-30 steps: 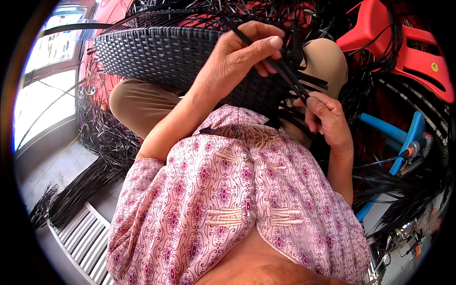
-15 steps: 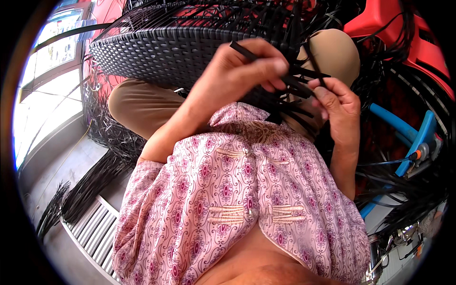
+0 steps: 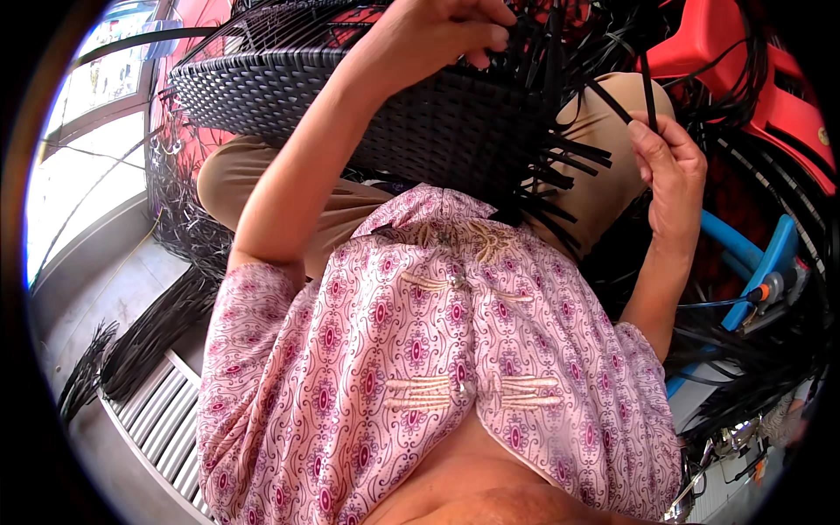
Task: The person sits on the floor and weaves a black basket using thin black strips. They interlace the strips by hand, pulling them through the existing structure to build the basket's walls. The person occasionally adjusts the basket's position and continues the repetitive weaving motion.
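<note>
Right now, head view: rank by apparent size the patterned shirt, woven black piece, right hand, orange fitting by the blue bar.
1. Patterned shirt (likely enlarged by nearness)
2. Woven black piece
3. Right hand
4. Orange fitting

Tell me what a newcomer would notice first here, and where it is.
The eye would probably go first to the pink-and-purple patterned shirt, which fills the lower middle. Just above it spreads the black woven piece, with the left hand over its upper edge and the right hand pinching a black strip to its right. Bright red plastic furniture stands out at upper right.
</note>
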Available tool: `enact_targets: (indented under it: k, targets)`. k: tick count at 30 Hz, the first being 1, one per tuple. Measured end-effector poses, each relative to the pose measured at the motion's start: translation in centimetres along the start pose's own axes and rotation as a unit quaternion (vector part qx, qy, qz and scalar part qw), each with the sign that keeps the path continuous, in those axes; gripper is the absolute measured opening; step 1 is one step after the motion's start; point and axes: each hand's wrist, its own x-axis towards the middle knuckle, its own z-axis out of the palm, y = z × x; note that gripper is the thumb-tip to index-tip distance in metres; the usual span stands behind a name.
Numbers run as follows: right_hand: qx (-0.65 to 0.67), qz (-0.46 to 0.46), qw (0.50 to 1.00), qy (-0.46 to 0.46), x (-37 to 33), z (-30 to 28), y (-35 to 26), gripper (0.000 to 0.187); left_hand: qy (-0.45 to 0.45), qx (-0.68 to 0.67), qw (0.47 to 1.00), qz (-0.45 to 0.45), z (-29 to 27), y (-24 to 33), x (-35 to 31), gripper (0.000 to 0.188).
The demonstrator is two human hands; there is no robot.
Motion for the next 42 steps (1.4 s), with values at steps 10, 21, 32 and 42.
enact_targets:
  k: [10,21,32,42]
  targets:
    - [-0.066,-0.004,0.998,-0.009,1.6,-0.8,-1.3,0.019,-0.119,0.327,0.924,0.155,0.4,-0.4,3.5,0.033]
    - [-0.062,0.020,0.998,-0.009,1.6,-1.3,-2.1,0.017,-0.159,0.177,0.970,0.050,0.2,-0.6,3.7,0.041]
    - [-0.020,0.012,1.000,-0.008,1.6,-0.9,-1.6,0.020,-0.262,0.158,0.952,-0.008,-1.4,1.4,2.3,0.053]
    - [0.030,0.025,0.999,-0.004,1.3,-0.7,0.0,0.021,-0.217,0.163,0.962,0.034,-0.6,0.7,0.7,0.057]
